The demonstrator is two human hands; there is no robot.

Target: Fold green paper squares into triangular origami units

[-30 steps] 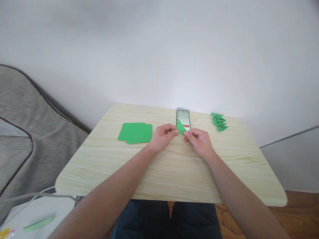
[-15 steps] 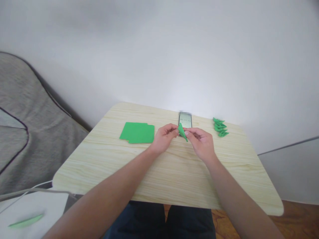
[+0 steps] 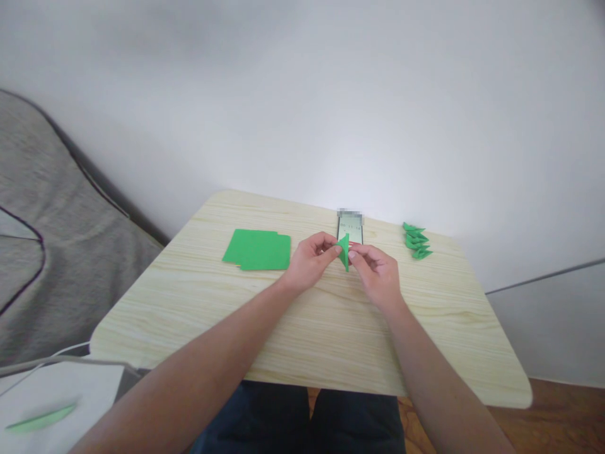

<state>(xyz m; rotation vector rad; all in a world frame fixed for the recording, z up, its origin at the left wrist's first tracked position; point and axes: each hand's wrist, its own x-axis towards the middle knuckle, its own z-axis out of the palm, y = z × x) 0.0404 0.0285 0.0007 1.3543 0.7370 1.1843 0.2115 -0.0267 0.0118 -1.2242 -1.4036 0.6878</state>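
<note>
A small folded piece of green paper (image 3: 345, 253) is held up above the table, in front of a phone (image 3: 350, 228) that shows a timer. My left hand (image 3: 312, 257) pinches its left side between thumb and fingers. My right hand (image 3: 377, 265) is closed on the paper's right edge, thumb and fingertips together. The fingertips cover part of the folds. To the left lies a stack of flat green paper sheets (image 3: 258, 250), slightly misaligned. Several folded green paper pieces (image 3: 416, 241) sit in a row at the right.
The pale wooden table (image 3: 302, 340) backs onto a white wall (image 3: 293, 101). At the left is a grey fabric-covered object (image 3: 61, 239). On a white surface at lower left lie a light green item (image 3: 42, 419) and a cable (image 3: 70, 359).
The folded green paper has turned from a slant to nearly upright between my hands. Both hands keep their pinch. The view has shifted slightly.
</note>
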